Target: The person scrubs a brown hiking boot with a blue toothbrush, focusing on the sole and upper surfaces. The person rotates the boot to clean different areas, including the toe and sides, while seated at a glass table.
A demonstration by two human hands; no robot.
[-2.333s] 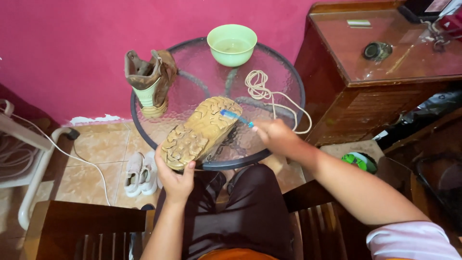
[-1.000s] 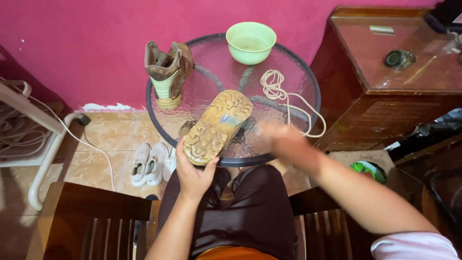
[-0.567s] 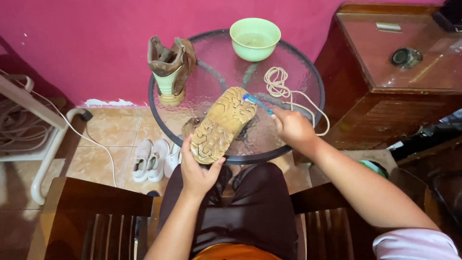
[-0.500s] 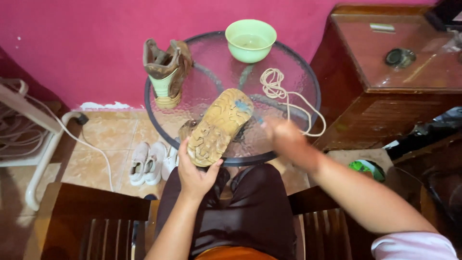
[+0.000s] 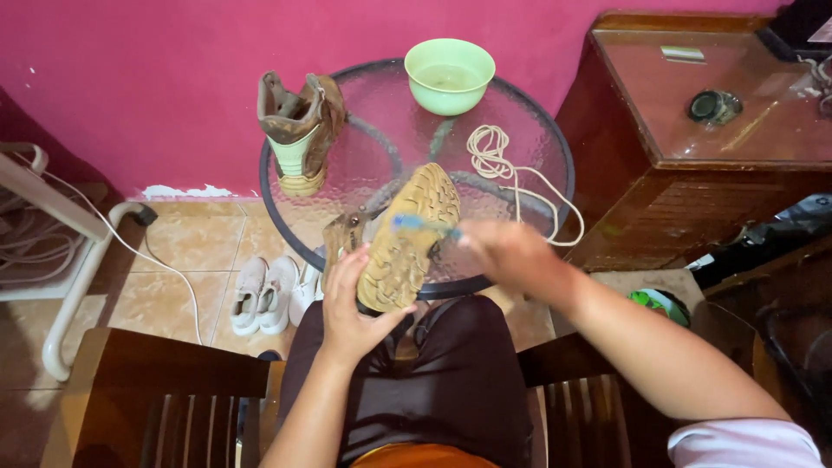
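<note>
left hand: fingers curled around heel of tan lugged-sole boot | boot: sole up at round glass table near edge, long axis toe-away toward far edge | right hand: blurred, fingers closed on blue-handled brush touching sole

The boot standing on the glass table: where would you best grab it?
Probably by the open collar of the upright boot, coming from above. It stands on its sole with the shaft gaping upward, so fingers could pinch the rim; the glass table leaves room around it.
</note>
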